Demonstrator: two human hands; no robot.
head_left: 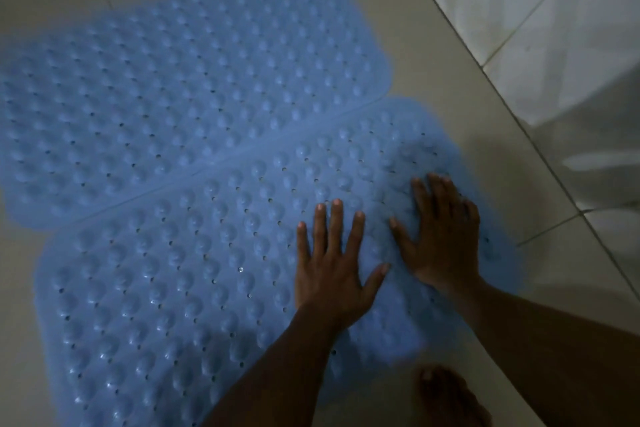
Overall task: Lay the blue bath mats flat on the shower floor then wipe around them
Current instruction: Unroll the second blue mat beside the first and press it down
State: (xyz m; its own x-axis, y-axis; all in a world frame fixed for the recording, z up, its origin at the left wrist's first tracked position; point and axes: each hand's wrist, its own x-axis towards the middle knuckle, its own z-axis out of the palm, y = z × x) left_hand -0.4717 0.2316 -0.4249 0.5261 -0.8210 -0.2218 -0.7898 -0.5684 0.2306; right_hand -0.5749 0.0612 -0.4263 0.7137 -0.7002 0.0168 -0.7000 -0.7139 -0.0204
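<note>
Flattening step: left hand (330, 263) and right hand (445, 236), both spread wide, press near mat (173, 288), lower right; far mat (180, 80) flat. Wiping comes next.

Pale tiled floor (433, 55) under two seemingly overlapping blue mats (180, 218)

Your left hand (332, 274) and right hand (443, 239) are bare: you wear no gloves, rings or watch that the dim light shows. Both forearms are uncovered as far as the frame's edge, with no sleeve in sight. Your fingernails are short and pale. Your bare foot (450, 395), unshod, shows its toes at the bottom edge.
</note>
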